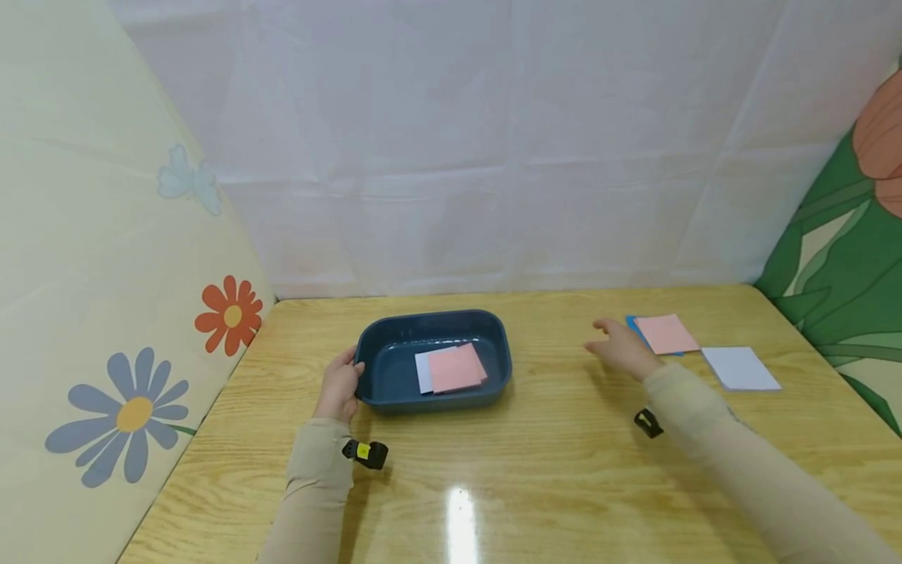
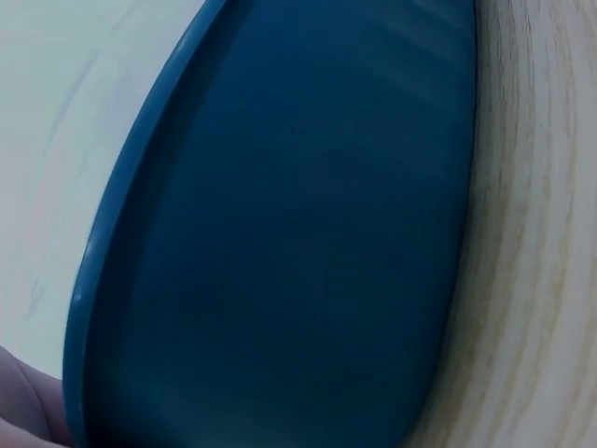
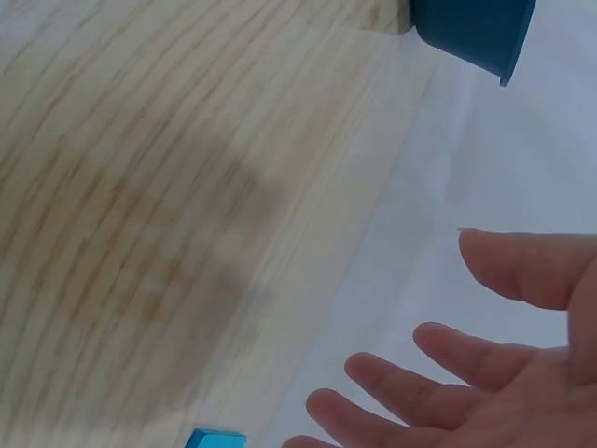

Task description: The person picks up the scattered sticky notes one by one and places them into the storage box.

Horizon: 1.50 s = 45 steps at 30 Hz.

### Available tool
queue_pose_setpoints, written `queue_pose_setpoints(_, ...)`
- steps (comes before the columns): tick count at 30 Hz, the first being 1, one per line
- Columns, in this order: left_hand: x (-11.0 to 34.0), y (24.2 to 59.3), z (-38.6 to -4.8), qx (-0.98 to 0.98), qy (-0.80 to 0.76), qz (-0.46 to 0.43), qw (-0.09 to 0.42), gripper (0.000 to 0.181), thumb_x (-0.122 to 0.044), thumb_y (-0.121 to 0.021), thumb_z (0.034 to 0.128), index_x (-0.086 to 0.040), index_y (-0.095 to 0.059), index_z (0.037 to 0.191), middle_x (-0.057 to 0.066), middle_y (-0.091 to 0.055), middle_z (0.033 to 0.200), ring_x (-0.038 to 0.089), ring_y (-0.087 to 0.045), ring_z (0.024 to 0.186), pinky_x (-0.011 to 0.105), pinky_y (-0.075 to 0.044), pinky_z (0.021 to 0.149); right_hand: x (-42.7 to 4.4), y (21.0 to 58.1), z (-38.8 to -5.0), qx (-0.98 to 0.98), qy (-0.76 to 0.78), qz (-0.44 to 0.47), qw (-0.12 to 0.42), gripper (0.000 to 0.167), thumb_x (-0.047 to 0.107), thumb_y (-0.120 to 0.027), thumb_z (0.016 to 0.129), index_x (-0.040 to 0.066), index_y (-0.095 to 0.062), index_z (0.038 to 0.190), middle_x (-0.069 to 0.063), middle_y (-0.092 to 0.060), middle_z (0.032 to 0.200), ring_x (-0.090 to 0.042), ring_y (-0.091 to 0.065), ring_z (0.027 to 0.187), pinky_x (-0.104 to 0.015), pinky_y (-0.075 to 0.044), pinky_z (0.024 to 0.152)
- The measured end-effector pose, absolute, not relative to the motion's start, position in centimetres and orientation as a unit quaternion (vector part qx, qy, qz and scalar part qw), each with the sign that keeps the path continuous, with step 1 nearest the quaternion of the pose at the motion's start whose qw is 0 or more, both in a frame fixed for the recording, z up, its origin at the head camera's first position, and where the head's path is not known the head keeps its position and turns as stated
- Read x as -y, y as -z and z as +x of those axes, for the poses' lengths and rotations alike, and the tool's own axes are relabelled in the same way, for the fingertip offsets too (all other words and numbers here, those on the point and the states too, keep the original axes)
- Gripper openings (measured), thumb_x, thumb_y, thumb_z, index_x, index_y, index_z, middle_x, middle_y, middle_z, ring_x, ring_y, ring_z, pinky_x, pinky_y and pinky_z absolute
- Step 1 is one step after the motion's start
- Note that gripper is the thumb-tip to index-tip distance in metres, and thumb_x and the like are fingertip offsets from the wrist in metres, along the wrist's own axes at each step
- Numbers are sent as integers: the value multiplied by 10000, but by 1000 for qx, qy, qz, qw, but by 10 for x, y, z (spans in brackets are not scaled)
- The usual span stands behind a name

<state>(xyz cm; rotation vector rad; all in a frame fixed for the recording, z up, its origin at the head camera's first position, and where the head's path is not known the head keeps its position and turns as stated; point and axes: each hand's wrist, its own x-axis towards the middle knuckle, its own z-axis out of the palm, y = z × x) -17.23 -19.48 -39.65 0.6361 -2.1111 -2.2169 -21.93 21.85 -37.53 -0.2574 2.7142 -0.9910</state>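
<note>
A dark blue rectangular dish [image 1: 395,403] stands on the table, with a white paper [image 1: 423,373] and pink papers [image 1: 456,368] lying inside it. The left hand [image 1: 340,388] grips the dish's left end, thumb over the rim; the left wrist view shows the dish wall [image 2: 289,233] close up. Above the table, to the right of the dish, the right hand [image 1: 623,351] hangs with spread fingers and holds nothing. Just beyond it lie a pink paper [image 1: 667,334] on a blue one [image 1: 634,323]. In the right wrist view a blue edge [image 3: 217,439] shows at the bottom.
A white paper stack [image 1: 741,368] lies at the right of the wooden table [image 1: 550,486]. White cloth [image 1: 507,157] hangs behind the table. Flower-printed panels stand at the left [image 1: 134,313] and right. Each wrist carries a small black device.
</note>
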Motion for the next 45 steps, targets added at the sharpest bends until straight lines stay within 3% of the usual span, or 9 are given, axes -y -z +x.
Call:
queue_pose_setpoints(9, 196, 397, -173, 675, 708, 209, 3, 488, 59, -295, 1018, 95, -205, 1496, 248, -201, 1559, 360, -208, 1422, 467, -211, 1144, -227, 379, -221, -939, 314, -71, 121, 627, 169, -476, 1001, -188, -201, 1438, -427, -285, 1413, -560, -406, 1212, -641, -354, 983)
queue_pose_setpoints(17, 196, 397, -171, 671, 712, 207, 0, 491, 50, -289, 1021, 90, -192, 1501, 250, -189, 1562, 359, -196, 1425, 467, -199, 1148, -238, 384, -225, -948, 290, -68, 114, 666, 184, -488, 990, -217, -179, 1422, -454, -224, 1414, -596, -255, 1282, -659, -263, 1036)
queue_pose_setpoints(26, 197, 398, -173, 671, 712, 208, -6, 494, 53, -290, 1020, 83, -192, 1504, 247, -191, 1563, 358, -197, 1425, 471, -201, 1146, -250, 388, -227, -952, 280, -65, 107, 691, 168, -511, 970, -251, -167, 1398, -461, -188, 1414, -603, -208, 1293, -651, -225, 1057)
queue_pose_setpoints(34, 198, 399, -173, 669, 712, 211, -6, 494, 54, -285, 1020, 83, -189, 1504, 249, -204, 1557, 360, -215, 1418, 470, -214, 1143, -258, 394, -229, -954, 274, -66, 102, 686, 139, -534, 957, -270, -178, 1377, -461, -185, 1409, -608, -206, 1287, -650, -230, 1053)
queue_pose_setpoints(40, 197, 397, -172, 669, 712, 214, -7, 494, 44, -284, 1026, 71, -189, 1509, 242, -198, 1562, 360, -210, 1421, 476, -206, 1145, -265, 396, -231, -958, 265, -62, 87, 674, 122, -562, 932, -274, -220, 1357, -480, -310, 1331, -611, -349, 1205, -649, -312, 1008)
queue_pose_setpoints(45, 197, 398, -172, 671, 709, 216, -8, 493, 33, -301, 1028, 56, -208, 1512, 225, -205, 1565, 349, -213, 1422, 468, -209, 1145, -272, 399, -233, -955, 275, -51, 96, 697, 130, -540, 943, -269, -170, 1378, -483, -268, 1353, -620, -298, 1232, -650, -284, 1026)
